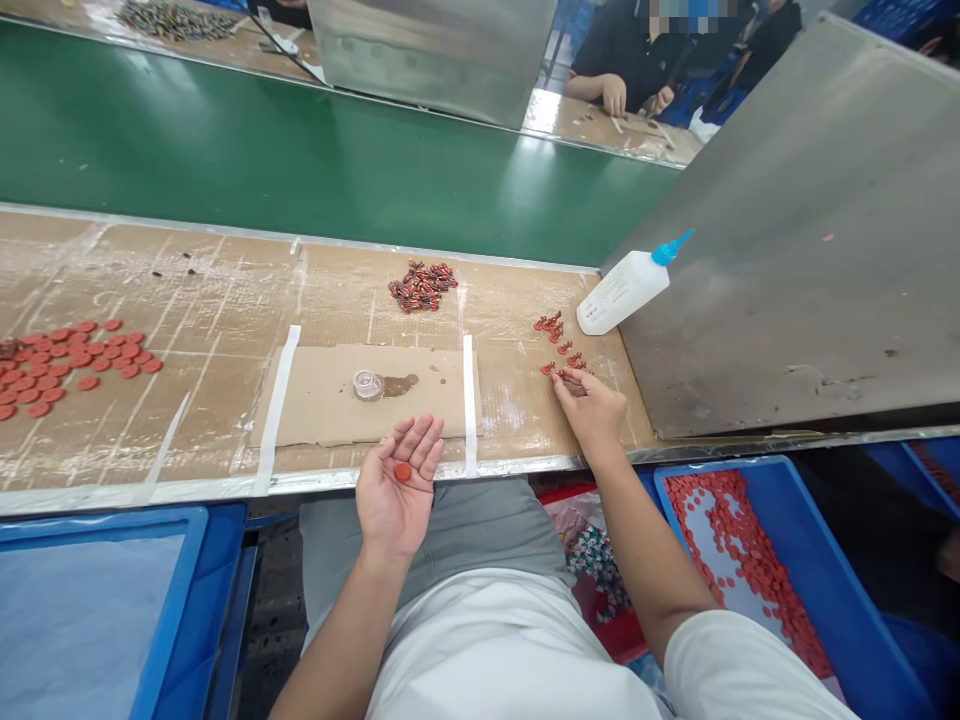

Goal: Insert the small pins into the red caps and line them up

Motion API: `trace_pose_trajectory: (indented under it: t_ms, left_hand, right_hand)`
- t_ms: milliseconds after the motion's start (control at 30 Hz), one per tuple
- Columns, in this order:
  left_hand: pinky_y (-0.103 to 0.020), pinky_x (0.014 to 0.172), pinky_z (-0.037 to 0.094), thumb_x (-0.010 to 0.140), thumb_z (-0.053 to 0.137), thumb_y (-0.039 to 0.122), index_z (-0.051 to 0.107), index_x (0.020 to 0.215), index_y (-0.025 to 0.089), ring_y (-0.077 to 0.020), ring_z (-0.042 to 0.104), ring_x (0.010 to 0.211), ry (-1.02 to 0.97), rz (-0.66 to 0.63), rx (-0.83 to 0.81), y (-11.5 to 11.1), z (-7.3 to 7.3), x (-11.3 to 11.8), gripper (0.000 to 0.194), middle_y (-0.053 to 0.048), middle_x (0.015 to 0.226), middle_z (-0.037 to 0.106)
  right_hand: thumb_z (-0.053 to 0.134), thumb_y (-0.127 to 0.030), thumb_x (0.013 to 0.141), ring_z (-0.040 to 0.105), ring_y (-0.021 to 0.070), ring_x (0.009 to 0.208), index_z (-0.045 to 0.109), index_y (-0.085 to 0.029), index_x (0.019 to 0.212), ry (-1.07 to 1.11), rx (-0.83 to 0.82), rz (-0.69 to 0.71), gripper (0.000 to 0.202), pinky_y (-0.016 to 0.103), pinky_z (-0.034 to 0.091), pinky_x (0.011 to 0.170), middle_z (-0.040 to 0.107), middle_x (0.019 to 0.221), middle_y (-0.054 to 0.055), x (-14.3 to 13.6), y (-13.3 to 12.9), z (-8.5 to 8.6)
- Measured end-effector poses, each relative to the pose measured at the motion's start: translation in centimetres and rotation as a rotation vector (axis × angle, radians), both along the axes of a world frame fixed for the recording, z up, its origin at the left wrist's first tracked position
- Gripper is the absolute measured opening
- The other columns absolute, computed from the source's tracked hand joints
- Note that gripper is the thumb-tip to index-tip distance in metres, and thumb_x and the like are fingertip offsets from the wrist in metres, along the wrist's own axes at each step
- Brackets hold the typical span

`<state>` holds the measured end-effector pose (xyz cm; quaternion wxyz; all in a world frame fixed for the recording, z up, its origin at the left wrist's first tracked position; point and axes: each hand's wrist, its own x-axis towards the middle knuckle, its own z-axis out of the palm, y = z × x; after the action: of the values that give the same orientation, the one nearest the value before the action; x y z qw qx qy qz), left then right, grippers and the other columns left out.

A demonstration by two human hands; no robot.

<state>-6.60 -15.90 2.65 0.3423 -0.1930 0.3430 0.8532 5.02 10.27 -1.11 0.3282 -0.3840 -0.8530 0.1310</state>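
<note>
Clock positions are being read from the cardboard pad (pixel 322 410), twelve towards the green strip (pixel 300 165). Near six o'clock the left hand (pixel 396 490) is lying palm up, its fingers loosely curled and close together, not pinching; a red disc (pixel 403 472) is resting in it — the cupped palm is probably keeping it from rolling off. At three o'clock the right hand (pixel 596 412) is bringing thumb and forefinger together beside the small red figures (pixel 556 335); whether they are gripping one, an observer cannot tell. Loose discs (pixel 82 352) are spreading at nine o'clock, and red-and-black pieces (pixel 424 286) are lying heaped at one, apparently sorted for easy reach. A clear round dish (pixel 367 385) is sitting on the pad — presumably shielding the bench. The white bottle (pixel 624 292) is leaning between two and three, its blue nozzle pointing up and outward.
</note>
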Motion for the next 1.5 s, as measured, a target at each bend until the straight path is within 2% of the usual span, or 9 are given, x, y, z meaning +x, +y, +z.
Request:
trace_pose_trajectory:
  t_ms: [200, 333, 433, 533, 667, 833, 1067, 1300, 1500]
  left_hand:
    - [-0.034, 0.095, 0.052, 0.082, 0.052, 0.028, 0.067, 0.102, 0.012, -0.0253, 0.059, 0.120, 0.039, -0.008, 0.066, -0.2, 0.0, -0.1, 0.029, -0.016, 0.119, 0.068]
    - [-0.042, 0.104, 0.045, 0.085, 0.050, 0.035, 0.064, 0.106, 0.012, -0.0274, 0.055, 0.125, 0.070, -0.036, 0.186, -0.1, 0.9, 0.0, 0.035, -0.019, 0.128, 0.061]
    - [-0.043, 0.107, 0.042, 0.087, 0.046, 0.039, 0.061, 0.110, 0.011, -0.0279, 0.054, 0.126, 0.058, -0.066, 0.258, 0.2, 1.6, 0.1, 0.039, -0.021, 0.132, 0.058]
    - [-0.043, 0.108, 0.041, 0.089, 0.043, 0.040, 0.059, 0.112, 0.012, -0.0272, 0.053, 0.126, 0.059, -0.098, 0.268, 0.5, 2.0, 0.4, 0.040, -0.020, 0.133, 0.058]
    - [-0.042, 0.110, 0.038, 0.090, 0.041, 0.041, 0.059, 0.112, 0.013, -0.0261, 0.054, 0.126, 0.073, -0.137, 0.251, 0.4, 2.2, 0.8, 0.039, -0.017, 0.131, 0.060]
    - [-0.043, 0.112, 0.036, 0.090, 0.044, 0.038, 0.060, 0.111, 0.013, -0.0261, 0.053, 0.126, 0.047, -0.113, 0.290, -0.1, 2.0, 0.6, 0.037, -0.017, 0.130, 0.061]
    - [-0.044, 0.111, 0.037, 0.084, 0.047, 0.024, 0.060, 0.109, 0.012, -0.0265, 0.052, 0.128, -0.001, -0.120, 0.323, -0.7, 1.5, 0.3, 0.030, -0.017, 0.131, 0.060]
    - [-0.043, 0.109, 0.039, 0.076, 0.048, 0.006, 0.059, 0.104, 0.015, -0.0248, 0.052, 0.128, 0.052, -0.133, 0.287, -0.8, 1.7, 0.6, 0.032, -0.014, 0.130, 0.061]
    - [-0.034, 0.097, 0.048, 0.074, 0.047, 0.002, 0.061, 0.103, 0.015, -0.0236, 0.052, 0.128, 0.059, -0.070, 0.310, -1.0, 1.2, 0.5, 0.035, -0.012, 0.131, 0.060]
  right_hand:
    - [0.065, -0.044, 0.080, 0.071, 0.0185, 0.070, 0.073, -0.018, 0.100, 0.016, 0.060, -0.049, 0.035, 0.030, 0.056, 0.074, 0.076, 0.089, 0.006, 0.3, -0.1, 0.3]
    - [0.065, -0.041, 0.082, 0.063, 0.0148, 0.056, 0.072, -0.019, 0.104, 0.101, 0.042, -0.012, 0.032, 0.028, 0.053, 0.061, 0.075, 0.082, 0.006, 1.1, -3.6, 2.1]
    - [0.073, -0.035, 0.077, 0.058, 0.0127, 0.050, 0.074, -0.025, 0.100, 0.108, -0.006, 0.314, 0.025, 0.027, 0.051, 0.058, 0.072, 0.070, 0.001, 0.9, -8.1, 3.9]
    - [0.077, -0.030, 0.074, 0.063, 0.0127, 0.058, 0.073, -0.029, 0.106, 0.090, -0.104, 0.732, 0.032, 0.026, 0.053, 0.064, 0.075, 0.082, 0.002, -0.5, -12.0, 5.1]
    - [0.074, -0.030, 0.078, 0.065, 0.0125, 0.061, 0.072, -0.026, 0.109, 0.036, -0.169, 0.921, 0.031, 0.025, 0.053, 0.066, 0.075, 0.077, 0.002, -2.9, -14.3, 4.9]
    - [0.075, -0.030, 0.078, 0.067, 0.0125, 0.062, 0.075, -0.026, 0.102, 0.071, -0.412, 0.895, 0.024, 0.024, 0.056, 0.063, 0.076, 0.084, 0.001, -3.9, -14.4, 3.8]
    - [0.075, -0.029, 0.077, 0.073, 0.0207, 0.083, 0.073, -0.026, 0.107, 0.068, -0.779, 0.813, 0.030, 0.033, 0.063, 0.076, 0.074, 0.101, 0.003, -3.7, -14.9, 3.7]
    - [0.084, -0.030, 0.064, 0.066, 0.0139, 0.053, 0.076, -0.020, 0.096, 0.189, -1.083, 0.570, 0.035, 0.023, 0.057, 0.045, 0.076, 0.085, 0.006, -4.1, -15.7, 4.1]
    - [0.088, -0.030, 0.057, 0.063, 0.0127, 0.051, 0.075, -0.015, 0.091, 0.286, -1.229, 0.468, 0.039, 0.020, 0.051, 0.038, 0.075, 0.082, 0.010, -4.3, -15.5, 4.0]
